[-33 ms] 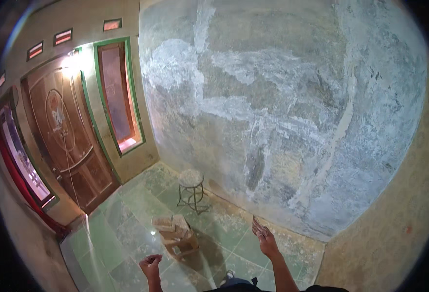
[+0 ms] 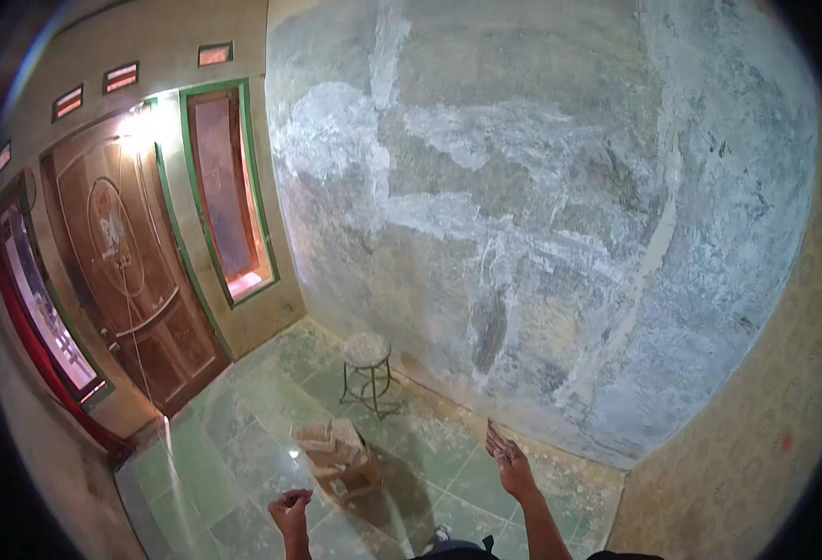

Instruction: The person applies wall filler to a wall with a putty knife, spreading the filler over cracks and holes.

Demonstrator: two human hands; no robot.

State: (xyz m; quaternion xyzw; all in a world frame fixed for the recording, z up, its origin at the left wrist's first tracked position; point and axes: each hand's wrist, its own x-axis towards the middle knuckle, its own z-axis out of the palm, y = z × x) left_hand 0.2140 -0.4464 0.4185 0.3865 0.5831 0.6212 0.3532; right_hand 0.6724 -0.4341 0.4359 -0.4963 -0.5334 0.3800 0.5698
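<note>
1. Hovering low in the view, the left hand [image 2: 290, 511] has its fingers curled inward toward the thumb; whether they pinch anything small, I cannot tell.
2. The right hand [image 2: 513, 467] is raised, its fingers close together and pointing up and leftward; the picture is too blurred to tell whether they grip something thin.
3. The cardboard box [image 2: 359, 481], the thing nearest the left hand, sits on the floor just beyond it and to its right, between the two hands in the view, its top uneven and pale.
4. Behind the box, near the foot of the wall, stands a round-topped stool [image 2: 367, 351] on thin metal legs.
5. The wall [image 2: 532, 187] ahead carries rough patches and streaks of whitish coating over grey.
6. Pale dust marks the green floor tiles [image 2: 182, 481].
7. At left are a brown wooden door [image 2: 140, 280], a green-framed window [image 2: 227, 187] and a red curtain [image 2: 61, 387].
</note>
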